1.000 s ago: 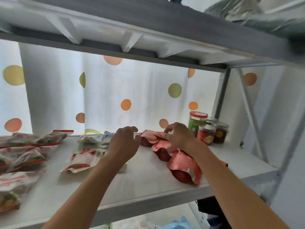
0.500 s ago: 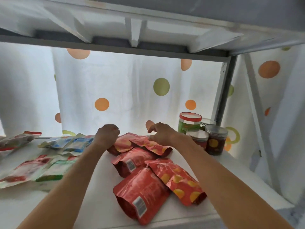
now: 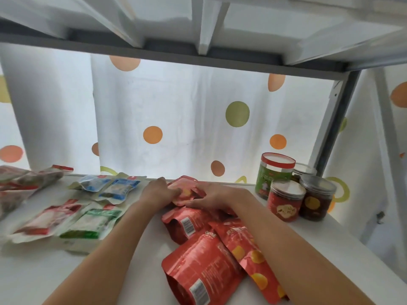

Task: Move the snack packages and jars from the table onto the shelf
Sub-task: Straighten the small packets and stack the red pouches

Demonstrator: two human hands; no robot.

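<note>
1. At centre frame, both hands meet on the rearmost red pouch (image 3: pixel 185 191), close to the back edge of the shelf (image 3: pixel 132 256). Left hand (image 3: pixel 159 192) has fingers curled onto the pouch's left edge; right hand (image 3: pixel 212 198) lies over its right side, fingers spread and bent on the foil. Whether either truly pinches it, cannot tell for certain.
2. Risk, as I judge it: the pouch sits just beside the back lip, with only the dotted curtain (image 3: pixel 176 119) behind. A push too far could tip it off the rear.
3. Risk: the right forearm crosses above the lower red pouches (image 3: pixel 204 271), which overlap loosely near the front edge at lower centre. Drawing the arm back could drag one off the front.
4. Risk: the jars (image 3: pixel 286 200) stand packed together at right centre, near the right wrist. A sideways sweep could knock them.
5. Materials: red pouches are glossy crinkled foil, puffed, with white barcode patches and yellow fruit prints; likely slick on each other.
6. Left-of-centre packets (image 3: pixel 88 223) are flat, pale film with blue, green and red panels.
7. Far-left bags (image 3: pixel 19 183) look clear and wrinkled; contents blurred.
8. Jars are round and clear with flat lids; the tall green jar (image 3: pixel 275 172) has a red-rimmed lid.
9. Shelf board is smooth, matt white; frame is grey metal.
</note>
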